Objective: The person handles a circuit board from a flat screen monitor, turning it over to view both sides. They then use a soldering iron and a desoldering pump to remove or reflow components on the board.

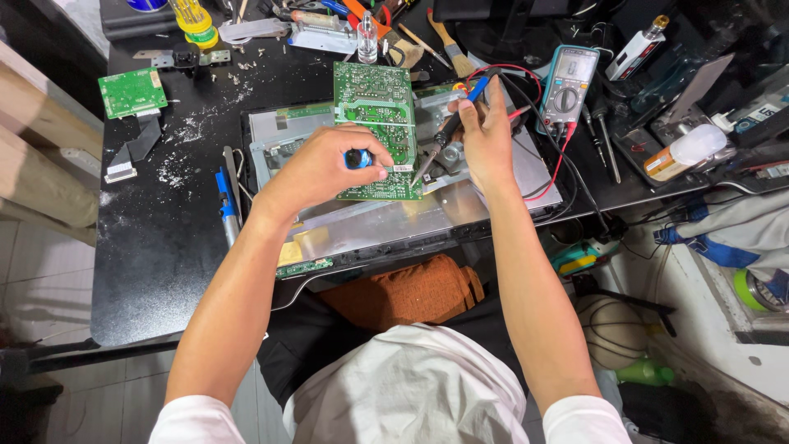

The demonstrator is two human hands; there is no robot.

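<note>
On the black worktop [164,238] before you, the biggest thing is a flat metal chassis panel [460,205], silver, lying with its near edge at the worktop's front. Across its upper middle rests a green circuit board [374,107], solder side up, its far end reaching past the panel's top edge.

Your left hand [325,168] sits curled over the board's lower half, fingers closed round a small tool with a blue end [357,159]; what kind of tool it is cannot be told. Your right hand [485,136] is over the panel just right of the board, fingers pressed together on a dark soldering iron [436,148] with a blue upper handle; the tip slants down and left to the board's lower right corner. Whether the tip touches the board cannot be told.

Right of that hand a digital multimeter [569,86] with a teal casing lies face up, red and black leads [559,156] looping from it across the panel's right side.

Smaller items: a second, small green board [131,92] lies well apart at the worktop's far left, a grey ribbon cable [136,148] just below it. A blue-handled tool [223,201] lies beside the panel's left edge. A paintbrush [448,41] lies at the far edge, near a small clear bottle [367,39].
</note>
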